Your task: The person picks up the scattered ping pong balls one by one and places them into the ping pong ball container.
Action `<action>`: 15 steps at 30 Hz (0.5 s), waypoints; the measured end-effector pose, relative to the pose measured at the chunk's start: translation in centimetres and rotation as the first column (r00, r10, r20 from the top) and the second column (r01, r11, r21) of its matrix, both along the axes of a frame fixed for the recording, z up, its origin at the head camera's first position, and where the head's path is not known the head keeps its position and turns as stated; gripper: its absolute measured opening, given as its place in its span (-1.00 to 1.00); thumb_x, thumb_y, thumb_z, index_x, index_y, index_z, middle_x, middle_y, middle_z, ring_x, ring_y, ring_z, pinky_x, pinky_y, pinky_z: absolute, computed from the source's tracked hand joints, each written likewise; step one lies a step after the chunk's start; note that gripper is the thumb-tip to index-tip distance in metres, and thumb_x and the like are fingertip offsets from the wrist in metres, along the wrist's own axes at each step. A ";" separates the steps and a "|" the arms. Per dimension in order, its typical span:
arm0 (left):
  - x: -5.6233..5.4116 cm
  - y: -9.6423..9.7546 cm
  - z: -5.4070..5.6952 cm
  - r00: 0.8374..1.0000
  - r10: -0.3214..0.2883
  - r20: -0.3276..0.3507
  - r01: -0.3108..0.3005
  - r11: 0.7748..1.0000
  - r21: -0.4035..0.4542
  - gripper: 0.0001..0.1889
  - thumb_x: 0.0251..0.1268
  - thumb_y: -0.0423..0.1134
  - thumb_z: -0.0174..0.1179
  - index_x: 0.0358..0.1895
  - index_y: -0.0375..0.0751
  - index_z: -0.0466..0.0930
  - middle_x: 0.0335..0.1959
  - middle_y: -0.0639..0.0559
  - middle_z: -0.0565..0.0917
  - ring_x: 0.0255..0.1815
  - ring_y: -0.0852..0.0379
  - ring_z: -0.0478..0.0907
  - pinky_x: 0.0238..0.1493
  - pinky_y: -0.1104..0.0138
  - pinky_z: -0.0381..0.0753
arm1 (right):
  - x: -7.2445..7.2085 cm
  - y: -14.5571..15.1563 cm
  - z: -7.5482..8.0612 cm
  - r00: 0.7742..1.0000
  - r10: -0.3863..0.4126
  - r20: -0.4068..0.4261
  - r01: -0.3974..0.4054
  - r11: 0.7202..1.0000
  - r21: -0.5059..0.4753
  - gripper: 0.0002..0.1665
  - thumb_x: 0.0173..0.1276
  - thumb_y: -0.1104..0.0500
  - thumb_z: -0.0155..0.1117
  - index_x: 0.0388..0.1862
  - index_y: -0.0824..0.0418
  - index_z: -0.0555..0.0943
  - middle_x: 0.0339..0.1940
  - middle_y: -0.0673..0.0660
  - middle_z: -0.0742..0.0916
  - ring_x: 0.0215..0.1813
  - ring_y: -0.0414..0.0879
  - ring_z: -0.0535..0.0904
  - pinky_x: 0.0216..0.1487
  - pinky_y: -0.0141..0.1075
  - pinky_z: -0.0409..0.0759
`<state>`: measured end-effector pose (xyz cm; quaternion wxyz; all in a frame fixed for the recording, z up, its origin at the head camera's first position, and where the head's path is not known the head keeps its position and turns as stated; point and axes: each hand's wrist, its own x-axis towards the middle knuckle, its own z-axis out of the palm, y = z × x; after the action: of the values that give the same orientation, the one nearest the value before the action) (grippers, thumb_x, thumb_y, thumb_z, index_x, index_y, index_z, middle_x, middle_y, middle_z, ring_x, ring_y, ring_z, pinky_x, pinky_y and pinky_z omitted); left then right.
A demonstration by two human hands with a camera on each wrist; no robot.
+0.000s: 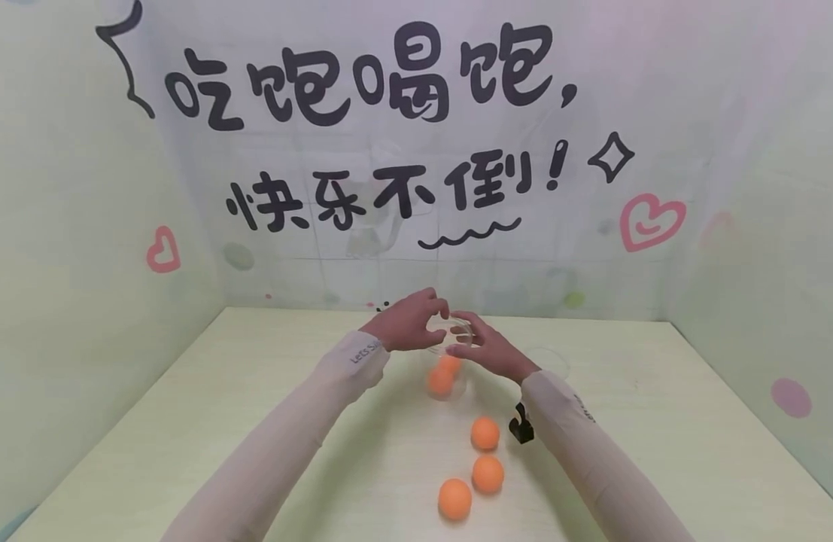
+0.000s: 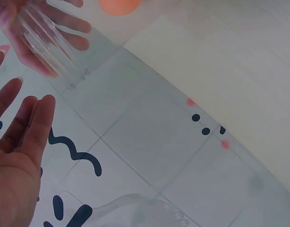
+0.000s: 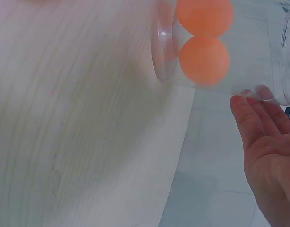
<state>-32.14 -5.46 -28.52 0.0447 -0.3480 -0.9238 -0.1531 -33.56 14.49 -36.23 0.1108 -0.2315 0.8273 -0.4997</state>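
A clear jar (image 1: 457, 388) stands on the pale table, holding orange balls (image 1: 440, 380); two show through its wall in the right wrist view. My right hand (image 1: 490, 348) holds the jar near its rim, with its fingertips against the side in the right wrist view. Fingers of that hand also show through the clear plastic in the left wrist view. At the left of the rim is my left hand (image 1: 405, 320), its fingers loosely bent and apart from the jar in the left wrist view (image 2: 15, 161). Nothing is visible in its grasp.
Three loose orange balls lie nearer me: one ball (image 1: 485, 433), a second ball (image 1: 487, 474) and a third ball (image 1: 454, 499). A faint clear disc (image 1: 558, 355) lies behind my right wrist. A printed cloth wall (image 1: 423, 278) rises at the table's back.
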 end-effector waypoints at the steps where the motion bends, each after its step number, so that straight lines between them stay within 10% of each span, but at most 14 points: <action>1: 0.1 -0.1 0.1 1.000 0.006 0.001 -0.006 1.000 -0.003 -0.73 0.21 -0.25 0.21 -0.05 -0.26 0.58 -0.20 -0.16 0.53 -0.33 0.09 0.40 -0.24 0.29 0.47 | 0.0 0.0 0.0 1.000 -0.001 -0.001 0.001 1.000 0.000 -0.16 0.31 -0.06 0.26 0.48 -0.03 0.11 0.42 0.24 0.38 0.44 0.20 0.27 0.32 0.10 0.34; 15: 0.1 -2.6 -0.4 0.990 0.139 0.018 -0.138 0.989 -0.050 -0.73 0.21 -0.19 0.19 -0.05 -0.19 0.57 -0.22 -0.09 0.50 -0.37 0.10 0.41 -0.26 0.17 0.47 | 0.2 -0.1 0.1 1.000 -0.006 0.001 0.006 1.000 -0.004 -0.17 0.31 -0.03 0.26 0.47 -0.01 0.12 0.40 0.29 0.39 0.42 0.21 0.29 0.32 0.09 0.33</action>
<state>-32.00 -8.01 -28.95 0.0369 -0.2825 -0.9496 -0.1310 -33.36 14.40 -36.16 0.1093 -0.2288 0.8270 -0.5017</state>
